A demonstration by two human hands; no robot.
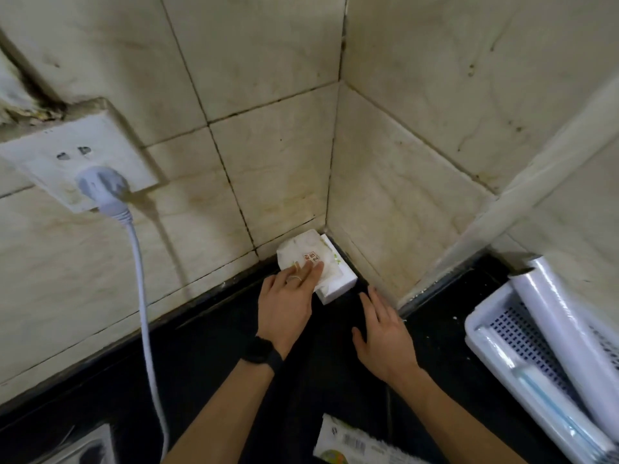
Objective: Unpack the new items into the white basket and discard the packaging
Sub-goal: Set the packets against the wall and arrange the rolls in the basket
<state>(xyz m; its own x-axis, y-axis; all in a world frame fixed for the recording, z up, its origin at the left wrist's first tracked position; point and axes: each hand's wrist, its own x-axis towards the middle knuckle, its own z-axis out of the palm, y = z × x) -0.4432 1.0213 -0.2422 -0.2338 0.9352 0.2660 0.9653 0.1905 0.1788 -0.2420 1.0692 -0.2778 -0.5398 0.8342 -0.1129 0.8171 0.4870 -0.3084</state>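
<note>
A white tissue pack (301,252) with a red label lies on a white box (338,284) in the tiled corner of the black counter. My left hand (288,303) rests flat on the pack, fingers extended over its near edge. My right hand (382,336) hovers open just right of the box, touching nothing. The white perforated basket (482,339) stands at the right edge and holds a large white roll (569,323) and a thinner roll with a blue core (542,396). A printed package (355,445) lies at the bottom, near my right forearm.
A wall socket (67,152) with a white plug and cable (147,329) hangs down at the left onto the counter. Tiled walls close the corner behind and to the right. A dark object in clear wrap (87,450) sits at the bottom left.
</note>
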